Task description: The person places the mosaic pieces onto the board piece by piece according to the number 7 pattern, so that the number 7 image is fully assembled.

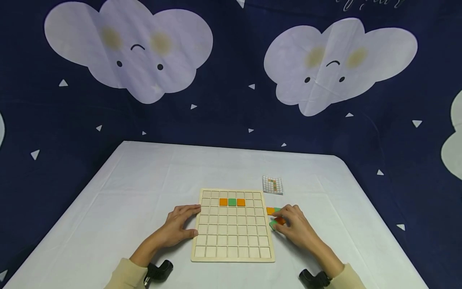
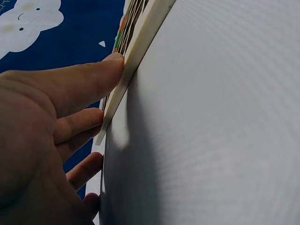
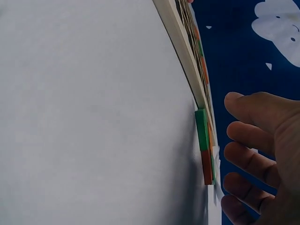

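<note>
A wooden grid board [image 1: 232, 230] lies on the table, with an orange tile [image 1: 223, 202], a green tile [image 1: 232, 202] and another orange tile [image 1: 241, 202] side by side in its second row from the far edge. My left hand [image 1: 175, 228] rests against the board's left edge, fingers extended; the thumb [image 2: 110, 70] touches the rim in the left wrist view. Over loose tiles beside the board's right edge hovers my right hand [image 1: 299, 228], its fingers slightly bent and apart. In the right wrist view a green tile [image 3: 201, 129] and an orange tile [image 3: 206, 166] lie below them, untouched.
A small card [image 1: 272, 185] printed with a coloured grid pattern lies beyond the board's far right corner. White cloth covers the table [image 1: 144, 176]. A dark blue curtain [image 1: 231, 116] with cloud shapes hangs behind it.
</note>
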A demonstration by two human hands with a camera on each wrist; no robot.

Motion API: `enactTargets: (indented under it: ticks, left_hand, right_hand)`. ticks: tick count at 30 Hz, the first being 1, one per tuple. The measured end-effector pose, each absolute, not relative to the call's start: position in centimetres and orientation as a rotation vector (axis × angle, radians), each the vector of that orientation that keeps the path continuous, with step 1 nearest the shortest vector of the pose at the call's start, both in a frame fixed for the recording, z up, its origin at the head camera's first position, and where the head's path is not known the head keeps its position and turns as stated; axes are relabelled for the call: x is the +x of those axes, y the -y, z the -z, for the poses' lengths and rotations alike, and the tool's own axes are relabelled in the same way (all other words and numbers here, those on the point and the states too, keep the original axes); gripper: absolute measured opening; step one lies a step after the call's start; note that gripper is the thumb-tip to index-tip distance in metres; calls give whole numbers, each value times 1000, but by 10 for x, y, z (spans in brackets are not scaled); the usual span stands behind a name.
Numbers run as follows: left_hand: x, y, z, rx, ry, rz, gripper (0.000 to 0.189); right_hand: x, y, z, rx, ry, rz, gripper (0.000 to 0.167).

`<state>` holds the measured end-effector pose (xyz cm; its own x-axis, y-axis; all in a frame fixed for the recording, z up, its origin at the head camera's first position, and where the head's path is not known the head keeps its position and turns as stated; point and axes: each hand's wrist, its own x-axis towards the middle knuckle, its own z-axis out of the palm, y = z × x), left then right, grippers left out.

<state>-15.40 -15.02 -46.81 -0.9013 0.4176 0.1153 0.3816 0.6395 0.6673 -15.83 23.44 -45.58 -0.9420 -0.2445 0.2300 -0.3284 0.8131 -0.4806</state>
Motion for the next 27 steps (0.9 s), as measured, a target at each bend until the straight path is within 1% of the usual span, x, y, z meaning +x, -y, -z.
enactTargets:
  ticks: [14,27]
  left_hand:
    - [-154,150,468,688,-2805,-1106,63]
    - [-155,151,470,699,-2787,-1133,63]
  right_hand:
    - [-154,-236,459,446,2865,-775,28]
    - [-154,-237,460,521,2864,-705,28]
